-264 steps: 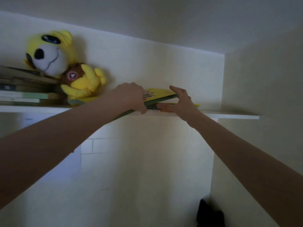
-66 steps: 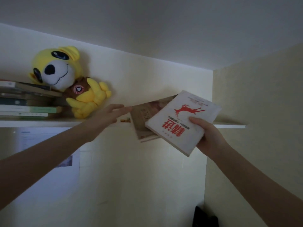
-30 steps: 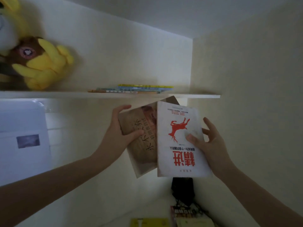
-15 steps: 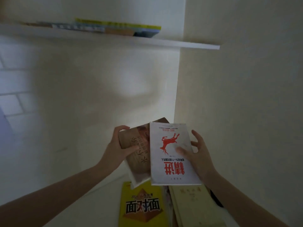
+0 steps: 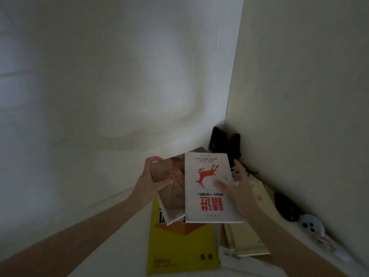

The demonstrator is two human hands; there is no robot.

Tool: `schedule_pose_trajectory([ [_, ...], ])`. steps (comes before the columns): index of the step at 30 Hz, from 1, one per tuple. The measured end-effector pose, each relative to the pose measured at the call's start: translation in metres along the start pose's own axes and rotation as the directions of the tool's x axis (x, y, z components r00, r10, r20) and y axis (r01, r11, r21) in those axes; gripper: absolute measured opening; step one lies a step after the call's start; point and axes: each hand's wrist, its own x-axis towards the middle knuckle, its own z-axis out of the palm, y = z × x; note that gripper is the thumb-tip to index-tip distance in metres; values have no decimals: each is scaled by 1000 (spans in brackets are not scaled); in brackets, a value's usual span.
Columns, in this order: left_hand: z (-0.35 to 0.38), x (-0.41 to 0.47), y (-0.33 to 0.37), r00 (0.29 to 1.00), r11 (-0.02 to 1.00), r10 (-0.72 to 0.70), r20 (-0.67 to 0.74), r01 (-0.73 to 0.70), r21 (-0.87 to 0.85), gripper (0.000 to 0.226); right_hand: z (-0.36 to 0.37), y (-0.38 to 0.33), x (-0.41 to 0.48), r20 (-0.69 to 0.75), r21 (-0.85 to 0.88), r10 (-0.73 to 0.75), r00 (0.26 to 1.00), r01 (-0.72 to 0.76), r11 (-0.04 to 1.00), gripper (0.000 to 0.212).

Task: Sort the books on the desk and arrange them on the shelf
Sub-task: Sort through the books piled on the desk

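Head view: looks down into a desk corner where two pale walls meet; the light is dim and there is some blur.
left wall (image 5: 99, 96): plain and pale, with faint marks low down.
desk (image 5: 111, 242): pale top reaching both walls; books lie flat on it beneath the raised hands.
left hand (image 5: 148, 181): above the desk, fingers curled over the top edge of the brown book and thumb across its cover, clamped on it.
brown book (image 5: 169, 188): in the air, tilted, cover toward the camera, its right part tucked behind the white book.
yellow book (image 5: 179, 246): flat on the desk below both held books, which hide its far end; the cover has an orange panel and dark lettering.
white book (image 5: 207, 196): in the air in front of the brown book, with a red deer and a red title upside down to the camera.
black shapes (image 5: 223, 142): two dark upright forms right in the corner, too dark to identify.
right hand (image 5: 239, 188): thumb pressed on the white book's cover, fingers spread behind its right edge, pinching it.
cream book (image 5: 247, 240): flat on the desk just right of the yellow book, with the right forearm crossing over it.
dark rounded object (image 5: 286, 209): on the desk close to the right wall.
white round object (image 5: 311, 226): has black dots and sits just right of the dark rounded object.
right wall (image 5: 299, 76): plain, slightly warmer in tone.
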Motion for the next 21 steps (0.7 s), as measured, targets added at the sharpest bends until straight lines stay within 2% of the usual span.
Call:
schedule_pose_trajectory([
  [10, 15, -2, -90, 988, 988, -152, -20, 152, 4, 53, 17, 77, 15, 38, -72, 109, 993, -106, 992, 83],
  [14, 22, -8, -119, 971, 971, -238, -17, 237, -30, 58, 23, 106, 21, 73, -112, 155, 985, -146, 983, 92],
  [18, 23, -12, -139, 938, 938, -345, -21, 344, -34, 61, 36, 120, 30, 74, -218, 173, 982, -153, 964, 88],
  [21, 21, -13, -150, 918, 918, -397, -25, 396, -22, 60, 45, 132, 38, 51, -283, 201, 978, -179, 942, 102],
])
